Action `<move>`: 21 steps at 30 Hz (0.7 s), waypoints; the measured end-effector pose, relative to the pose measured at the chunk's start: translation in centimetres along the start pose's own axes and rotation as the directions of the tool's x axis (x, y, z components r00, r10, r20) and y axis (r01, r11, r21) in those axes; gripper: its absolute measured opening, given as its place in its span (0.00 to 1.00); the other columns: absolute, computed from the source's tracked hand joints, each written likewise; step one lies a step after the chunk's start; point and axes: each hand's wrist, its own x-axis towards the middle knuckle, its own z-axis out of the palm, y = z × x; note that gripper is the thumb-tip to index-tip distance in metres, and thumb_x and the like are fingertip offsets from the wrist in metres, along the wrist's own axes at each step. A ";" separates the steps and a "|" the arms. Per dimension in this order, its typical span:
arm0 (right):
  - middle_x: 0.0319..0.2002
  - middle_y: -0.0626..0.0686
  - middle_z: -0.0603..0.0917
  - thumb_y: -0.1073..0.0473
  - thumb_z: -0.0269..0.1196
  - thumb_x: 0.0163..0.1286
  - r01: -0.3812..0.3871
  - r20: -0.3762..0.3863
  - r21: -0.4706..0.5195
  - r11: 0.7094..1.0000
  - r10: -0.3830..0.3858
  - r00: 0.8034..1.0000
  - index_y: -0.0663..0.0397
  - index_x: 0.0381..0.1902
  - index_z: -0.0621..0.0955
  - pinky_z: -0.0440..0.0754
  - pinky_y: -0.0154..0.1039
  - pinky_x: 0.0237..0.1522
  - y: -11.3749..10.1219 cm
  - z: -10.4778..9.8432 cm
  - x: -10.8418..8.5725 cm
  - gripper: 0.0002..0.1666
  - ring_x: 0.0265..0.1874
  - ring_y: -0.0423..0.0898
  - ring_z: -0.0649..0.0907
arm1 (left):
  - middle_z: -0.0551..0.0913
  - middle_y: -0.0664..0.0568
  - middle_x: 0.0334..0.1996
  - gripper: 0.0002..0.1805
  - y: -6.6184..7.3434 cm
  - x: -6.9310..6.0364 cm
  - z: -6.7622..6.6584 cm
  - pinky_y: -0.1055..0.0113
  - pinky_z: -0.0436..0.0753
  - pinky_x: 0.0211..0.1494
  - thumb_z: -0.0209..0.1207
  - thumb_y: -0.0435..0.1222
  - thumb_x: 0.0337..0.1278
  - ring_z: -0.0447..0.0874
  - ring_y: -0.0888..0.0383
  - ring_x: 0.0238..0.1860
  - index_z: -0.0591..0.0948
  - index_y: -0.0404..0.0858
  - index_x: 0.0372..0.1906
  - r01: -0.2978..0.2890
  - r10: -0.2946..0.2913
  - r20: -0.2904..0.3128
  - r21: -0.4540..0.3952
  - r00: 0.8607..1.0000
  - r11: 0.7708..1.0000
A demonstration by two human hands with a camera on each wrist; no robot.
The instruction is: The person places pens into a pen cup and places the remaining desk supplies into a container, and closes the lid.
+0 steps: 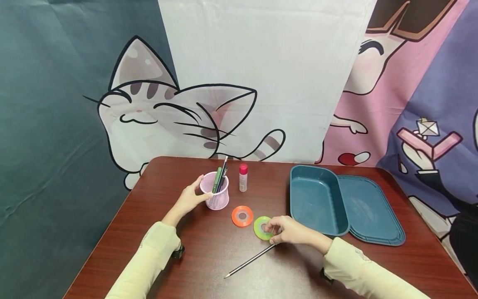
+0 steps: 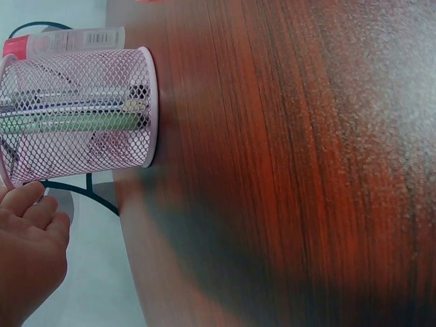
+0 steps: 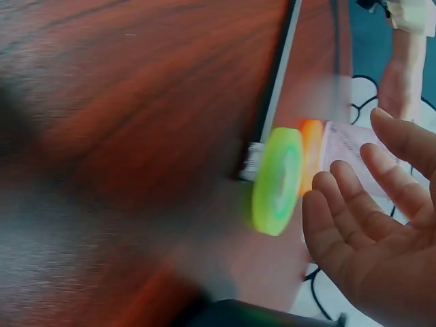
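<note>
My left hand [image 1: 186, 200] holds the pink mesh pen cup [image 1: 218, 201] near its rim, thumb and fingers on its left side. Green and dark pens [image 1: 217, 180] stand inside the cup. In the left wrist view the fingertips of the left hand [image 2: 34, 252] touch the rim of the mesh cup [image 2: 82, 150]. My right hand [image 1: 289, 230] is over the green tape roll [image 1: 260, 234] and the back end of a dark pencil [image 1: 250, 261]. Its fingers are loosely bent around nothing in the right wrist view, beside the green roll [image 3: 278, 180].
An orange tape roll [image 1: 237, 217] lies left of the green one. A glue stick with a red cap [image 1: 243, 178] stands upright behind it. At the right, an empty teal box [image 1: 315, 199] sits beside its lid [image 1: 369, 209] on the brown table [image 1: 209, 257].
</note>
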 end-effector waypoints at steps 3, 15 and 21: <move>0.31 0.57 0.80 0.65 0.67 0.47 0.016 -0.010 -0.070 0.997 -0.017 1.000 0.62 0.33 0.79 0.76 0.29 0.30 0.7 0.4 -0.4 0.13 0.28 0.43 0.78 | 0.63 0.39 0.62 0.45 0.0 0.0 0.0 0.50 0.63 0.62 0.63 0.44 0.44 0.63 0.44 0.61 0.55 0.38 0.67 0.001 -0.001 0.002 -0.004 1.000 1.000; 0.26 0.47 0.73 0.65 0.67 0.44 0.068 -0.040 -0.313 0.947 -0.085 0.996 0.51 0.29 0.79 0.68 0.25 0.26 2.4 1.7 -1.5 0.11 0.24 0.36 0.71 | 0.62 0.40 0.63 0.45 0.1 -0.1 -0.1 0.51 0.62 0.63 0.63 0.45 0.44 0.61 0.45 0.63 0.55 0.38 0.67 -0.004 0.004 0.003 -0.010 1.000 1.000; 0.26 0.45 0.71 0.64 0.66 0.44 0.024 -0.040 -0.375 0.927 -0.042 0.998 0.50 0.28 0.79 0.67 0.26 0.27 2.6 2.0 -1.7 0.10 0.24 0.35 0.70 | 0.62 0.39 0.63 0.45 0.0 -0.1 0.0 0.50 0.62 0.63 0.63 0.44 0.44 0.63 0.45 0.62 0.55 0.36 0.66 -0.029 0.029 -0.007 0.016 1.000 0.999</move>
